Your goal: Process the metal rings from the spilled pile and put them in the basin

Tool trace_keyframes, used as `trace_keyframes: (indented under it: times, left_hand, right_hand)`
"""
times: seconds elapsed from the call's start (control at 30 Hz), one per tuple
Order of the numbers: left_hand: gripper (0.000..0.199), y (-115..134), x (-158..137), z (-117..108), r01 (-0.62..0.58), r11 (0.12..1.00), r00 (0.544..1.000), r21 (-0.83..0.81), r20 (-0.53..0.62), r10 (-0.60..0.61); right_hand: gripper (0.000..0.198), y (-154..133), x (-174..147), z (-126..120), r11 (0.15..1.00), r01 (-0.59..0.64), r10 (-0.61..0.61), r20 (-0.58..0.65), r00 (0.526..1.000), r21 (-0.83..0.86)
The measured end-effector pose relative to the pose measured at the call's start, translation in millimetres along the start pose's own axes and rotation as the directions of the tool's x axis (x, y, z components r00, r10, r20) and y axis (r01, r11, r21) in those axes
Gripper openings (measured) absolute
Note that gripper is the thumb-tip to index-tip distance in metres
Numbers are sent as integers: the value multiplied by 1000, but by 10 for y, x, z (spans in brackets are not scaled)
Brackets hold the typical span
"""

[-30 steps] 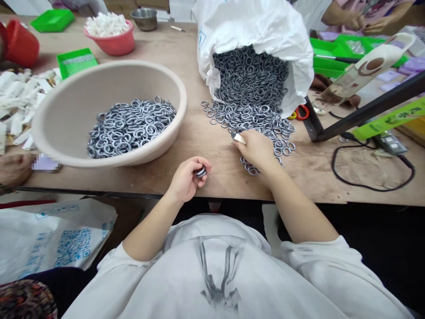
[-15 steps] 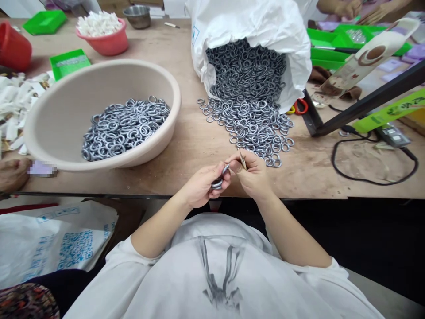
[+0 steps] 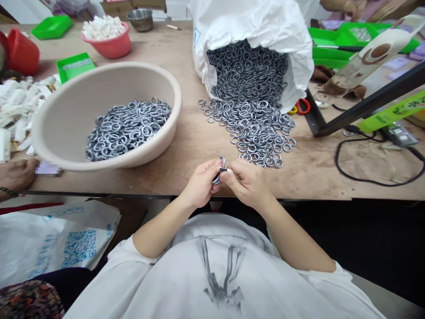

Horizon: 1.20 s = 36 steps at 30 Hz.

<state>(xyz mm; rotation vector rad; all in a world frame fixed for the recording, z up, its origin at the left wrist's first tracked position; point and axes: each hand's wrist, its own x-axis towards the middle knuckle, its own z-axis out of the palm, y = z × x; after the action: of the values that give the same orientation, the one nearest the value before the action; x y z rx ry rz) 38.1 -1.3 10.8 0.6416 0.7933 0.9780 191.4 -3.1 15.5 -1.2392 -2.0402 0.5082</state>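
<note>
My left hand (image 3: 201, 184) is closed around grey metal rings (image 3: 216, 179). One of them stands up between its thumb and fingertips. Close against it, my right hand (image 3: 249, 182) pinches a small thin tool (image 3: 223, 169) whose dark, narrow end points at the upright ring. Most of this tool is covered by the fingers, and I cannot tell whether it touches the ring. Just beyond both hands, a pile of loose metal rings (image 3: 257, 128) spills out of a white sack (image 3: 245, 22) onto the wooden table (image 3: 186, 133).
A large beige basin (image 3: 59, 128) partly filled with rings stands at the left. Behind it are a green tray (image 3: 75, 66), a red bowl (image 3: 111, 46) of white pieces and a steel bowl (image 3: 141, 20). Another person's hand (image 3: 18, 175) rests at the left edge. A black metal bar (image 3: 368, 104) slants at right.
My right hand has turned over, and the thin tool now points left toward the ring. The left hand has shifted slightly, with the ring standing more upright. The view has moved a little.
</note>
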Motion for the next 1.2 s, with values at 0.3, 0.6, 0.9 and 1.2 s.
trace_keyframes:
  times: [0.3,0.6,0.9,1.2]
  left_hand:
    - [47,22,-22,-69,36,995,995,88,89,-44]
    - [32,52,-69,-248,93,977,989,191,94,-112]
    - [25,150,37,-310,55,998,997,-43,-57,-57]
    - [50,21,16,-112,271,963,930,-15,264,-257]
  right_hand:
    - [58,131,64,31,995,-65,63,32,998,71]
    - [33,577,623,-164,761,-259,324,2,946,-595]
    - [24,425,665,-84,971,-236,240,146,960,-47]
    - [44,151,173,89,537,-385,186,339,922,751]
